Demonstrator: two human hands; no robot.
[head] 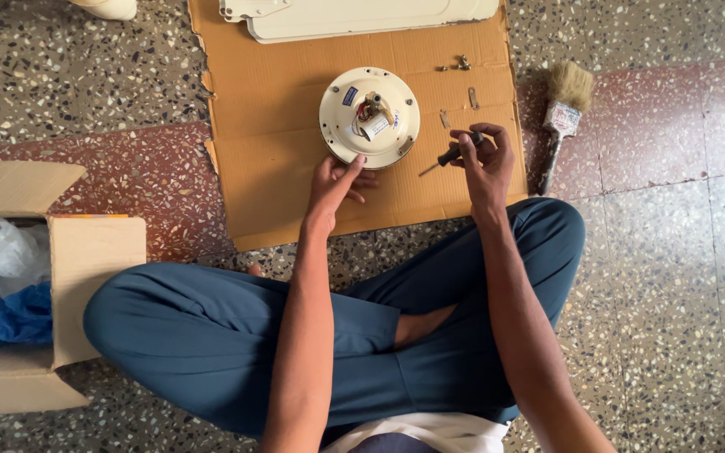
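**Head view: two hands at a round fan motor on cardboard**

Head view looks straight down on a person sitting cross-legged in blue trousers. Fingers of the right hand [484, 159] are curled shut around the dark handle of a small screwdriver [451, 155], whose thin shaft points toward 8 o'clock, its tip just short of the motor's rim. Fingers of the left hand [335, 180] are spread loosely, tips resting against the near edge of the motor [368, 117] at its 6 o'clock; they grip nothing.

The motor is a round, cream, smooth metal housing with a stub shaft, wires and a small white label at its centre, and a small blue sticker at 10 o'clock on its top face. It sits mid-sheet on a flat piece of brown cardboard [270, 184] with ragged edges.

At 2 o'clock from the motor lie a few small screws [456, 64], and at 3 o'clock two little metal strips. At 12 o'clock, cream fan blades [362, 17] overlap the cardboard's far edge. A paintbrush [562, 117] with pale bristles lies off the sheet at 3 o'clock.

At 8 o'clock stands an open cardboard box [86, 252] holding white and blue plastic bags.

The floor [673, 277] is speckled terrazzo, grey with reddish bands.
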